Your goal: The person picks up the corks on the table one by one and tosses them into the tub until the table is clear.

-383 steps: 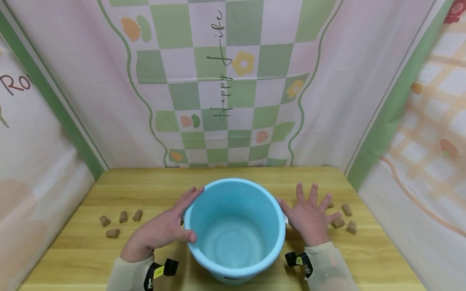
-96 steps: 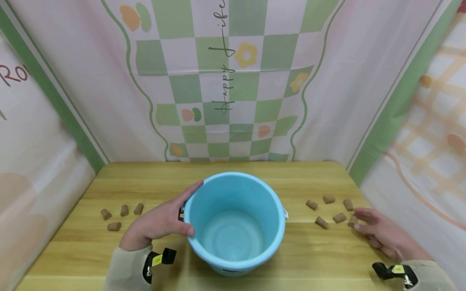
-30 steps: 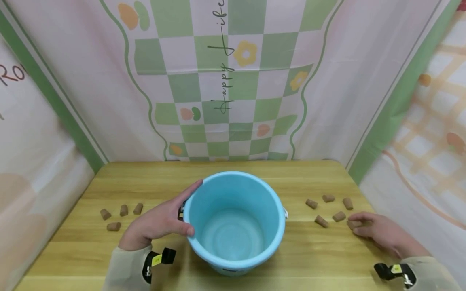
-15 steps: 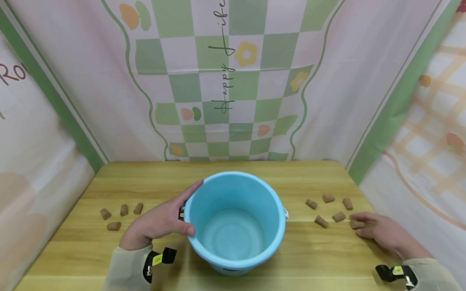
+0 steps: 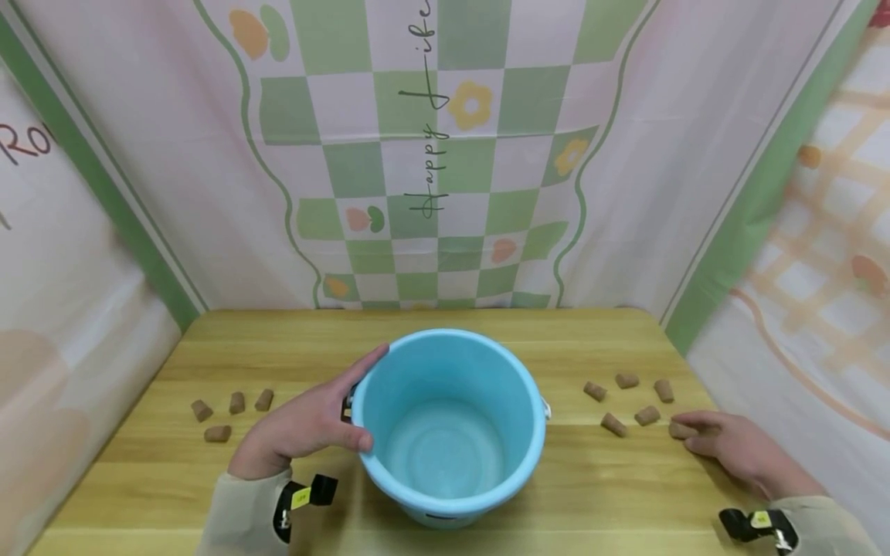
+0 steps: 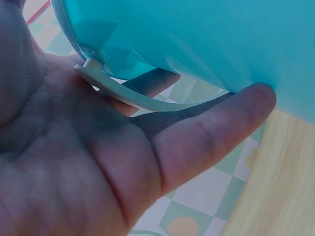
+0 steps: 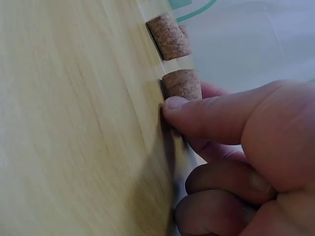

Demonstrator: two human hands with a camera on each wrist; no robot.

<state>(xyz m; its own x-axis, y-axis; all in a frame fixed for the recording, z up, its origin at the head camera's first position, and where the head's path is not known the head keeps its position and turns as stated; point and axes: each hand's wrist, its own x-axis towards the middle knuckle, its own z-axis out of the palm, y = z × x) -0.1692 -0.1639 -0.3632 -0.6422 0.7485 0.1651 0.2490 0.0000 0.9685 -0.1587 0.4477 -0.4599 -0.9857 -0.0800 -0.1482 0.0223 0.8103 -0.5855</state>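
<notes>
A light blue bucket [image 5: 452, 455] stands upright in the middle of the table, and its inside shows no contents. My left hand [image 5: 306, 421] holds its left side, thumb over the rim and fingers along the outside. In the left wrist view, the fingers [image 6: 211, 132] reach past the white handle [image 6: 133, 96] to the outer wall. At the right, my right hand [image 5: 737, 448] pinches a cork stopper [image 7: 182, 83] between thumb and index finger, close to the tabletop. Its other fingers are curled in.
Several more corks lie loose just left of my right hand, such as one cork [image 5: 647, 415]. Another group of corks [image 5: 218, 433] lies on the left of the wooden table [image 5: 313, 336]. A patterned curtain [image 5: 445, 232] hangs behind the table's far edge.
My right hand has left the bucket's right side and taken hold of the rightmost cork, which has shifted slightly to the right. My left hand and the bucket stay in place.
</notes>
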